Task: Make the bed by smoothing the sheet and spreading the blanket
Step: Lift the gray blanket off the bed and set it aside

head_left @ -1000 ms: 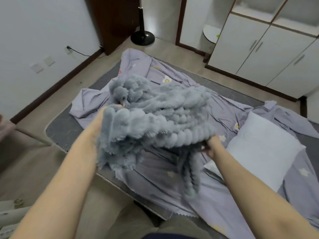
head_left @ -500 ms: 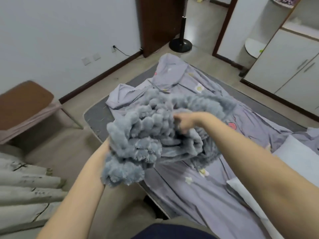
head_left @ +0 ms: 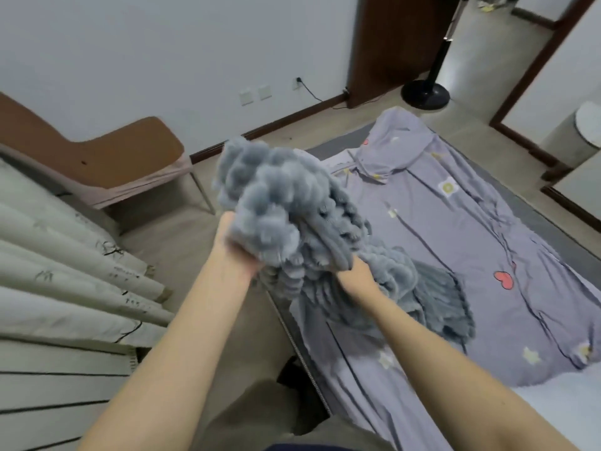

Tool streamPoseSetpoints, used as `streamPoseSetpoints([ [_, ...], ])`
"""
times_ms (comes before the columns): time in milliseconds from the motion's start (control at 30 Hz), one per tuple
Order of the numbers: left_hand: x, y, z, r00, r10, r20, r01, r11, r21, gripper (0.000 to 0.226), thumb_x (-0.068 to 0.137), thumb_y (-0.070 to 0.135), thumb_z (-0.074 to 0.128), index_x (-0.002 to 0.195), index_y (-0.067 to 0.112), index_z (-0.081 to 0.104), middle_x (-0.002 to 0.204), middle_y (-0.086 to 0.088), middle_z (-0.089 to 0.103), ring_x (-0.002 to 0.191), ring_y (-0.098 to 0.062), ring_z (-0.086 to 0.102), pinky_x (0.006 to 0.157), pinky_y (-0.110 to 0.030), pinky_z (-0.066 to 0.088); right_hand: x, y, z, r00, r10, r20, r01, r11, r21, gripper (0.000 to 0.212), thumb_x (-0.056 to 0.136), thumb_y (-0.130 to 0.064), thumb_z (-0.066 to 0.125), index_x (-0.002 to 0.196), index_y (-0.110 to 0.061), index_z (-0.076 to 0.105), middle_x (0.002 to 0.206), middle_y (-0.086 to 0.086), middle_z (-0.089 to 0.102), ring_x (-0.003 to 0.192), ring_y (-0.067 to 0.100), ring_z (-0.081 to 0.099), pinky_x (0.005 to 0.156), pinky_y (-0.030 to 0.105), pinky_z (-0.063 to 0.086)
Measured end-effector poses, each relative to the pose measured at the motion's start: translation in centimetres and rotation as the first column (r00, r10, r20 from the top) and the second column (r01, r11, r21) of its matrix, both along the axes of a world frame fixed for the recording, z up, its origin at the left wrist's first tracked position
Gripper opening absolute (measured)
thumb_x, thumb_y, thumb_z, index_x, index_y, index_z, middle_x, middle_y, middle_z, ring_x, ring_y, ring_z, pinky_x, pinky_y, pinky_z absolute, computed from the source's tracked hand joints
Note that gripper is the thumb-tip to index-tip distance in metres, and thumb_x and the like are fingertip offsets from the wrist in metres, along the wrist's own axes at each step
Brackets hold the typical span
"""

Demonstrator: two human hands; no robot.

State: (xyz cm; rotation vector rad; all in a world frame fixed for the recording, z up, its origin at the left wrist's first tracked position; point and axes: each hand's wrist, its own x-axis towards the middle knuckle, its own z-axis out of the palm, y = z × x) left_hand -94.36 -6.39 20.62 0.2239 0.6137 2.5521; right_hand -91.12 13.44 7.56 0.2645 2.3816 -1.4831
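A fluffy grey-blue blanket (head_left: pixel 279 206) is bunched up in the air over the near-left edge of the bed. My left hand (head_left: pixel 237 252) grips the bunch from below on its left side. My right hand (head_left: pixel 356 276) holds a lower fold, with a loose part of the blanket trailing down onto the bed. Under it lies a wrinkled lilac sheet (head_left: pixel 455 242) printed with flowers, stars and a red heart, rumpled at the far corner. A white pillow (head_left: pixel 553 408) shows at the lower right.
The grey mattress (head_left: pixel 338 143) shows bare at its far-left corner. A brown chair (head_left: pixel 130 157) stands left of the bed and pleated curtains (head_left: pixel 65 288) hang at the left. A black fan base (head_left: pixel 425 92), a door and white cupboards lie beyond the bed.
The view has swung left. The blanket bunch has moved left to the bed's edge. My right hand has dropped from the top of the bunch to a lower fold, and part of the blanket now trails down.
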Motion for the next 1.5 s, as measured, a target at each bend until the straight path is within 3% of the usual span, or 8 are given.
streamPoseSetpoints([
  [100, -1.9, -3.3, 0.2, 0.845, 0.405, 0.350, -0.267, 0.886, -0.380, 0.053, 0.091, 0.055, 0.052, 0.126, 0.016, 0.059, 0.124, -0.009, 0.064, 0.104, -0.024, 0.065, 0.089, -0.037, 0.051, -2.0, 0.2, 1.8, 0.992, -0.032, 0.122, 0.054, 0.982, -0.179, 0.013, 0.083, -0.029, 0.057, 0.088, -0.039, 0.063, 0.086, -0.018, 0.070, 0.078, 0.005, 0.068, 0.067, 0.018, 0.053],
  [333, 0.8, -8.3, -7.1, 0.920, 0.375, 0.110, -0.095, 0.489, -0.867, 0.083, 0.081, 0.065, 0.057, 0.150, 0.029, 0.028, 0.145, 0.001, 0.048, 0.121, -0.014, 0.054, 0.098, -0.034, 0.045, -7.6, -2.8, 8.0, 0.954, -0.100, 0.282, 0.217, 0.880, -0.422, 0.036, 0.071, -0.029, 0.059, 0.105, -0.021, 0.066, 0.088, 0.012, 0.075, 0.073, 0.028, 0.073, 0.053, 0.034, 0.056],
  [500, 6.2, -11.6, -12.9, 0.797, 0.267, 0.542, 0.179, 0.753, -0.633, 0.044, 0.090, 0.049, 0.052, 0.100, 0.015, 0.077, 0.123, -0.016, 0.066, 0.090, -0.024, 0.073, 0.067, -0.033, 0.058, -10.9, -7.8, 9.9, 0.922, -0.173, 0.347, 0.335, 0.805, -0.489, 0.039, 0.078, -0.034, 0.060, 0.108, -0.010, 0.067, 0.104, 0.019, 0.068, 0.088, 0.033, 0.067, 0.073, 0.041, 0.055],
  [633, 7.1, -14.6, -15.1, 0.623, 0.475, 0.622, 0.206, 0.667, -0.716, 0.097, 0.073, 0.089, 0.026, 0.151, 0.030, 0.027, 0.159, -0.001, 0.024, 0.143, -0.024, 0.029, 0.113, -0.048, 0.029, -13.1, -12.7, 10.5, 0.922, -0.193, 0.335, 0.369, 0.696, -0.616, 0.052, 0.080, -0.035, 0.061, 0.124, -0.008, 0.063, 0.116, 0.018, 0.067, 0.101, 0.034, 0.066, 0.077, 0.041, 0.056],
  [833, 5.3, -19.1, -14.7, 0.495, 0.062, 0.867, 0.228, 0.953, -0.198, 0.154, 0.030, 0.104, 0.036, 0.153, 0.023, -0.007, 0.154, -0.032, 0.008, 0.136, -0.059, 0.012, 0.097, -0.082, 0.012, -16.8, -21.7, 13.1, 0.963, -0.109, 0.247, 0.260, 0.623, -0.738, 0.028, 0.083, -0.030, 0.062, 0.106, -0.014, 0.064, 0.088, 0.010, 0.070, 0.086, 0.028, 0.069, 0.069, 0.039, 0.056],
  [1133, -6.2, -25.7, -8.6, 0.558, 0.592, 0.582, -0.634, 0.756, -0.162, 0.106, 0.048, 0.097, 0.048, 0.129, 0.030, 0.059, 0.138, -0.009, 0.055, 0.127, -0.039, 0.047, 0.095, -0.076, 0.033, -21.3, -27.1, 12.6, 0.936, 0.133, 0.326, 0.151, 0.684, -0.713, 0.029, 0.089, -0.033, 0.059, 0.068, -0.017, 0.073, 0.075, 0.007, 0.072, 0.074, 0.022, 0.071, 0.065, 0.032, 0.057],
  [1267, -11.2, -30.6, -6.6, 0.653, 0.639, 0.407, -0.571, 0.768, -0.290, 0.061, 0.074, 0.075, 0.058, 0.115, 0.031, 0.071, 0.123, -0.005, 0.068, 0.108, -0.034, 0.066, 0.085, -0.056, 0.053, -24.0, -28.0, 11.3, 0.931, 0.178, 0.319, -0.004, 0.878, -0.479, 0.036, 0.084, -0.043, 0.067, 0.107, -0.016, 0.070, 0.103, 0.007, 0.075, 0.095, 0.025, 0.072, 0.074, 0.037, 0.057],
  [1500, -21.6, -35.4, -4.5, 0.726, 0.583, 0.364, -0.419, 0.795, -0.438, 0.031, 0.092, 0.036, 0.059, 0.097, 0.013, 0.078, 0.106, -0.009, 0.074, 0.097, -0.027, 0.071, 0.075, -0.039, 0.058, -33.4, -34.1, 12.2, 0.923, 0.343, 0.175, -0.207, 0.824, -0.527, 0.028, 0.085, -0.040, 0.067, 0.106, -0.021, 0.071, 0.102, 0.003, 0.075, 0.092, 0.021, 0.072, 0.064, 0.032, 0.059],
])
